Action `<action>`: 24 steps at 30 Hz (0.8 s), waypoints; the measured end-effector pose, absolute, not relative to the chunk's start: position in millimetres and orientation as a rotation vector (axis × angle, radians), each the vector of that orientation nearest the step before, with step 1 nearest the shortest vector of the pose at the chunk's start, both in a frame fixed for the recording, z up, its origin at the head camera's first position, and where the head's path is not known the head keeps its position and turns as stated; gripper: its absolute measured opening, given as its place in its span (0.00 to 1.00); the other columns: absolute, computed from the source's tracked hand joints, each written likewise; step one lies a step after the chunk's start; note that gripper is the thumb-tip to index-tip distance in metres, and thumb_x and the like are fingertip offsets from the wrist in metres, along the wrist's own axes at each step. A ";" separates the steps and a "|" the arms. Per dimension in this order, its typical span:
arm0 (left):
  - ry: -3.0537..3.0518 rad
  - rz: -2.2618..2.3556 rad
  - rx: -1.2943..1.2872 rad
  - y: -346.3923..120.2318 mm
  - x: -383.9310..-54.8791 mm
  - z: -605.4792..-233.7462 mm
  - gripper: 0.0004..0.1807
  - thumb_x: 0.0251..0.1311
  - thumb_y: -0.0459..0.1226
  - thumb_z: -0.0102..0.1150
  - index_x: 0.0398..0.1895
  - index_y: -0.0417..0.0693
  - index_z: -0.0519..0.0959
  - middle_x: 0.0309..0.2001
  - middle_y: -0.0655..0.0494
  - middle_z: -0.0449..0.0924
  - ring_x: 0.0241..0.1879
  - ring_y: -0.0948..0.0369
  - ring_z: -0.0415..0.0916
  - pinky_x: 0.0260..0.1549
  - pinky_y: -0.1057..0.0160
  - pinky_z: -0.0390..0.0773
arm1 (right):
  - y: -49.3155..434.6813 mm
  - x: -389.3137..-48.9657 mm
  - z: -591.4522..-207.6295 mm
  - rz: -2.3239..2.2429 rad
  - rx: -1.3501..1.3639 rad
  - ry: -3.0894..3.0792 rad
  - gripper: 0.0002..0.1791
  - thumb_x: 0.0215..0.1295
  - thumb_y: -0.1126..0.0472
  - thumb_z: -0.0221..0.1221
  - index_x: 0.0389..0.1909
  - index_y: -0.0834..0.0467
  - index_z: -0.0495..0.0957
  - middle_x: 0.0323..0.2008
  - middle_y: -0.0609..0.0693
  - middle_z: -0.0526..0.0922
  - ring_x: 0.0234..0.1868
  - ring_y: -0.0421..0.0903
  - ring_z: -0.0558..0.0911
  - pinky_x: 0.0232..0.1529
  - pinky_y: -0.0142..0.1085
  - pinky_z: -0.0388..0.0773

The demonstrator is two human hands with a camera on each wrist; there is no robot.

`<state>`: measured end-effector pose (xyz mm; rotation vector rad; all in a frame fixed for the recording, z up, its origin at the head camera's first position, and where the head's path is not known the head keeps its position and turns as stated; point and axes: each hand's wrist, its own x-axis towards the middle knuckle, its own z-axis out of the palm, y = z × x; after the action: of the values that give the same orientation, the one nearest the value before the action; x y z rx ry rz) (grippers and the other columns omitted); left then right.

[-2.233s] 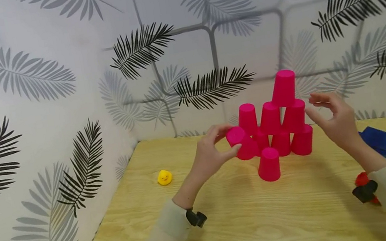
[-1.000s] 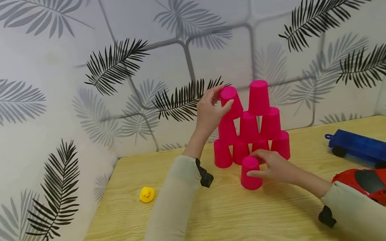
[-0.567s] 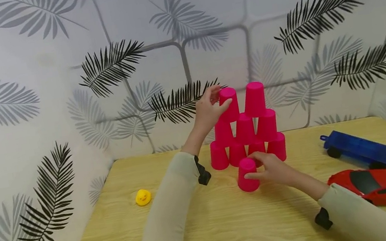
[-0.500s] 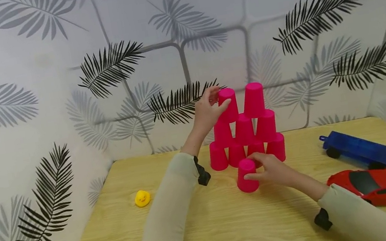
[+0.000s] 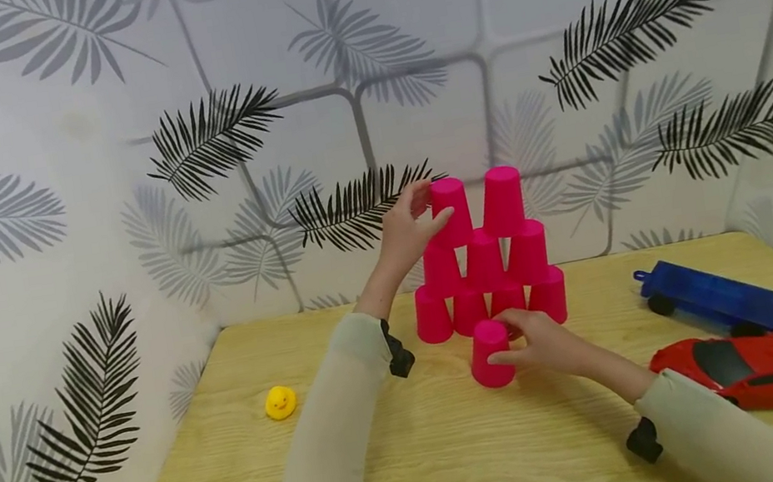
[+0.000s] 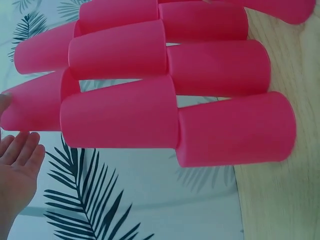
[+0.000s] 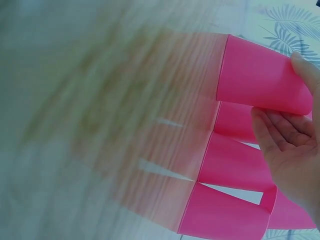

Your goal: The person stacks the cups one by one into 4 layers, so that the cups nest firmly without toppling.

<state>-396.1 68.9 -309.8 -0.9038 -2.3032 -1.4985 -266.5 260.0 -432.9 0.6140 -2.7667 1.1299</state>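
Observation:
Pink plastic cups stand upside down in a stepped tower, with several at the base, three in the middle tier [image 5: 484, 259] and two on top. My left hand [image 5: 405, 228] is at the upper-left cup [image 5: 453, 224], thumb across its front and fingers along its far side; in the left wrist view the fingertips [image 6: 34, 137] lie right at its edge. A single cup [image 5: 491, 363] stands on the table before the tower. My right hand [image 5: 547, 342] pinches this cup between thumb and fingers, as the right wrist view also shows.
A yellow toy duck [image 5: 280, 403] sits left of the arms on the wooden table [image 5: 453, 466]. On the right are a blue toy trailer [image 5: 717, 296] and a red toy car [image 5: 764, 372]. A leaf-patterned wall [image 5: 295, 45] rises behind.
My left hand has raised a cup from in front of the tower onto its top tier. The right hand has left the tower's right side and taken the front cup. Lately both are nearly still.

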 end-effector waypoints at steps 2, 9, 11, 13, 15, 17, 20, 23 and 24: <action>-2.326 -1.516 -0.889 61.1 -395.9 -314.5 0.31 0.62 0.41 0.64 0.66 0.42 0.66 0.63 0.45 0.75 0.64 0.51 0.73 0.66 0.53 0.73 | 257.9 -264.2 -431.2 1.121 0.606 -2.752 0.27 0.56 0.52 0.70 0.52 0.62 0.74 0.45 0.54 0.84 0.44 0.48 0.84 0.44 0.40 0.86; -2.394 -1.621 -0.849 32.1 -392.2 -344.5 0.35 0.62 0.44 0.64 0.69 0.43 0.64 0.67 0.45 0.71 0.68 0.51 0.68 0.71 0.55 0.67 | 264.7 -254.6 -421.9 1.069 0.575 -2.530 0.26 0.54 0.58 0.71 0.52 0.62 0.76 0.42 0.52 0.84 0.40 0.42 0.83 0.42 0.34 0.85; -2.421 -1.624 -0.847 24.6 -391.0 -356.2 0.36 0.61 0.44 0.64 0.70 0.43 0.63 0.68 0.45 0.70 0.68 0.53 0.67 0.71 0.56 0.66 | 268.1 -253.1 -416.9 1.055 0.552 -2.452 0.25 0.54 0.61 0.71 0.53 0.62 0.76 0.41 0.53 0.84 0.39 0.36 0.82 0.41 0.33 0.85; -2.451 -1.622 -0.840 17.8 -390.2 -368.6 0.38 0.60 0.44 0.66 0.70 0.42 0.62 0.68 0.44 0.69 0.69 0.52 0.67 0.71 0.56 0.66 | 270.6 -252.5 -409.6 1.057 0.520 -2.387 0.25 0.54 0.63 0.71 0.53 0.63 0.76 0.41 0.55 0.84 0.38 0.31 0.80 0.39 0.30 0.84; -2.484 -1.607 -0.838 11.3 -388.9 -380.5 0.40 0.59 0.43 0.67 0.71 0.41 0.61 0.69 0.42 0.68 0.69 0.52 0.66 0.71 0.55 0.66 | 272.3 -253.0 -401.0 1.066 0.478 -2.335 0.25 0.55 0.65 0.70 0.53 0.63 0.75 0.41 0.54 0.83 0.38 0.26 0.77 0.37 0.26 0.83; -2.519 -1.599 -0.835 8.6 -388.3 -390.1 0.41 0.57 0.41 0.69 0.71 0.41 0.61 0.69 0.41 0.67 0.69 0.51 0.66 0.71 0.54 0.66 | 275.1 -253.6 -391.1 1.094 0.434 -2.277 0.24 0.56 0.66 0.69 0.54 0.63 0.74 0.41 0.50 0.82 0.37 0.23 0.76 0.36 0.22 0.80; -2.575 -1.569 -0.827 5.7 -387.0 -401.5 0.41 0.56 0.41 0.70 0.70 0.40 0.62 0.68 0.41 0.68 0.69 0.50 0.67 0.70 0.53 0.67 | 278.2 -257.2 -377.4 1.178 0.400 -2.164 0.24 0.58 0.68 0.66 0.56 0.65 0.73 0.42 0.37 0.79 0.39 0.22 0.76 0.41 0.15 0.77; -2.602 -1.558 -0.823 4.1 -387.5 -410.9 0.38 0.56 0.40 0.70 0.68 0.39 0.65 0.66 0.39 0.70 0.66 0.48 0.69 0.70 0.52 0.68 | 279.8 -261.4 -363.4 1.269 0.359 -2.062 0.24 0.61 0.69 0.64 0.57 0.68 0.72 0.42 0.28 0.76 0.41 0.24 0.77 0.44 0.12 0.75; -2.605 -1.553 -0.823 3.8 -387.9 -413.4 0.37 0.56 0.40 0.70 0.67 0.38 0.66 0.65 0.39 0.71 0.66 0.47 0.70 0.69 0.52 0.68 | 279.8 -263.2 -358.4 1.306 0.347 -2.027 0.22 0.61 0.70 0.63 0.57 0.67 0.72 0.42 0.27 0.76 0.41 0.25 0.77 0.44 0.12 0.75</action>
<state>-387.9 3.8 -413.4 -0.8231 -2.6046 -1.5527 -263.2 279.8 -358.4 0.3470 -2.0268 1.3063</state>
